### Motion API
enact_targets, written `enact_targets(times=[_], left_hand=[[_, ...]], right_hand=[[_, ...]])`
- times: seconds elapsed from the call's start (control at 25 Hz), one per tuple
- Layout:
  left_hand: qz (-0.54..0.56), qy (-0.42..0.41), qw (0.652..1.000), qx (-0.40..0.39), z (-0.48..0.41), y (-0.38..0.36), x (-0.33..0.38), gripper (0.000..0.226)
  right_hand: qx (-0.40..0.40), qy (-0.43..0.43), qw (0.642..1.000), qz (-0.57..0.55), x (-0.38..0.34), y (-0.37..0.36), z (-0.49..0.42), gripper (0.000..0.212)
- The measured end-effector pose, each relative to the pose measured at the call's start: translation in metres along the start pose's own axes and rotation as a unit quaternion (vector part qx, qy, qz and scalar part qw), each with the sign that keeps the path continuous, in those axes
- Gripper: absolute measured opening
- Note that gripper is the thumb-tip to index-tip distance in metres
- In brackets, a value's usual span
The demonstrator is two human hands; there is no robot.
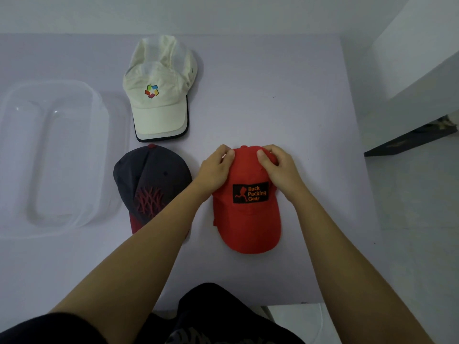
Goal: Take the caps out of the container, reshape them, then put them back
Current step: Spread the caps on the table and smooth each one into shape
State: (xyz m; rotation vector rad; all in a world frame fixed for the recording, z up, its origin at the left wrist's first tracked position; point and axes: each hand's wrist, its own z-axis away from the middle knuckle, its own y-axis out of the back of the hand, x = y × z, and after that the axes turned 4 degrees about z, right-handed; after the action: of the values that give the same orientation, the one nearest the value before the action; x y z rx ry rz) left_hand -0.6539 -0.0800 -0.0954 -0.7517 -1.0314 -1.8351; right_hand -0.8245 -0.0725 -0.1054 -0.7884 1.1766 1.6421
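My left forearm covers the brim of the navy cap point(149, 180), so I can't see its front edge. The clear container point(74, 155) runs off the left edge, and my fingertips point(229, 153) bury the red cap point(248, 219)'s crown sides.

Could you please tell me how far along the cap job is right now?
Taking out looks done: the clear container is empty, with three caps on the table. Both hands, left and right, are shaping the red cap. Returning all caps remains.
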Motion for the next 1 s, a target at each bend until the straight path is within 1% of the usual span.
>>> enact_targets(times=[0.04,0.12,0.24,0.32,0.4,0.48,0.6,0.68,0.84,0.92,0.96,1.0], left_hand=[[0.015,-0.014,1.0,0.008,0.001,-0.001,-0.002,0.028],[0.017,-0.041,0.999,0.019,0.002,-0.002,0.0,0.026],[0.008,-0.049,0.998,0.024,0.0,-0.002,0.002,0.026],[0.001,-0.042,0.999,0.025,-0.002,-0.003,0.0,0.025],[-0.014,-0.03,0.999,0.017,-0.004,-0.002,-0.001,0.026],[-0.036,-0.006,0.999,0.009,-0.006,-0.001,0.002,0.031],[-0.044,0.037,0.998,0.025,-0.006,0.0,0.004,0.032],[-0.019,0.056,0.998,0.029,-0.006,0.002,0.004,0.028],[0.127,0.083,0.988,0.019,-0.005,0.0,0.0,0.014],[0.13,0.071,0.989,0.03,-0.005,-0.002,-0.001,0.01],[0.112,0.064,0.991,0.032,-0.005,-0.003,-0.001,0.008],[0.079,0.054,0.995,0.029,-0.004,-0.003,0.0,0.012]], right_hand=[[0.001,0.007,1.0,-0.023,0.002,-0.001,0.0,0.01],[0.006,0.008,0.999,-0.053,0.002,-0.002,0.002,0.009],[0.01,-0.005,0.998,-0.063,0.0,0.001,0.001,0.007],[0.003,-0.024,0.998,-0.053,0.0,0.002,-0.002,0.005],[0.013,-0.034,0.999,-0.029,0.002,0.0,-0.005,0.006],[0.029,-0.048,0.998,-0.016,0.004,-0.001,-0.005,0.012],[0.051,-0.063,0.996,0.024,0.005,0.001,0.0,0.023],[0.037,-0.074,0.996,0.044,0.007,0.004,0.002,0.028],[-0.004,-0.097,0.993,0.06,0.007,0.01,-0.003,0.028],[-0.007,-0.107,0.992,0.069,0.006,0.01,-0.004,0.026],[-0.005,-0.113,0.991,0.073,0.005,0.009,-0.003,0.025],[0.0,-0.114,0.991,0.075,0.005,0.009,-0.002,0.026]])
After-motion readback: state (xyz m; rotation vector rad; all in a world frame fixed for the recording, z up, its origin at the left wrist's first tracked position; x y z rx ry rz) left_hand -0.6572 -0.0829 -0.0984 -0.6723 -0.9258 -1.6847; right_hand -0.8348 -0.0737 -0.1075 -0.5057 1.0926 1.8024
